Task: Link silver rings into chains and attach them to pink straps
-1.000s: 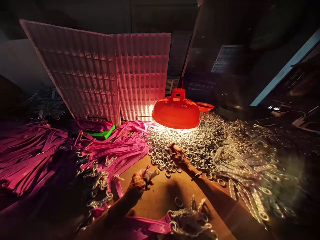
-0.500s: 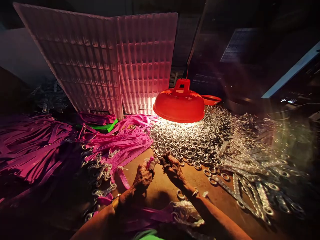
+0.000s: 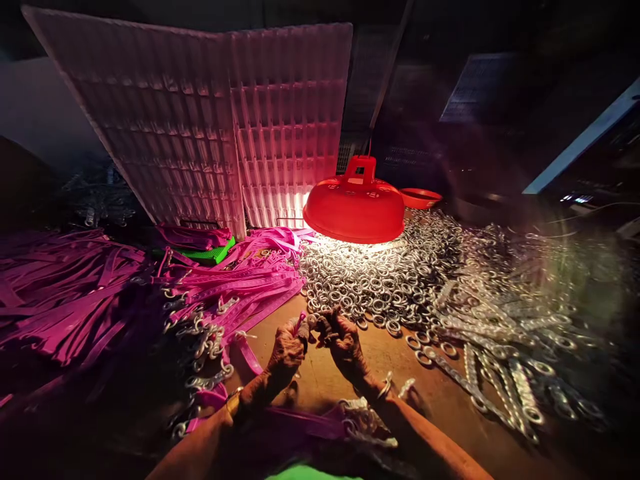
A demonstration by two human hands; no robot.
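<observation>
My left hand (image 3: 287, 349) is closed, thumb and wrapped fingers pinching a pink strap (image 3: 301, 323) whose short end sticks up from the grip. My right hand (image 3: 347, 349) is closed too, its covered fingertips almost meeting the left ones; whatever they hold is too dark and small to make out. Both hands are above the brown tabletop (image 3: 320, 373), just in front of a large heap of silver metal rings (image 3: 370, 287). More pink straps (image 3: 310, 423) with metal pieces lie below, between my forearms.
A lit red lamp (image 3: 355, 210) hangs low over the rings. Pink straps (image 3: 260, 287) and a green tray (image 3: 215, 253) lie left; linked metal strips (image 3: 495, 373) spread right. Ribbed translucent panels (image 3: 290, 120) stand behind. An orange bowl (image 3: 421, 198) sits beyond the lamp.
My right hand has turned slightly and its fingers have curled closer to the left fingertips. The pink strap end in my left hand now points more upright.
</observation>
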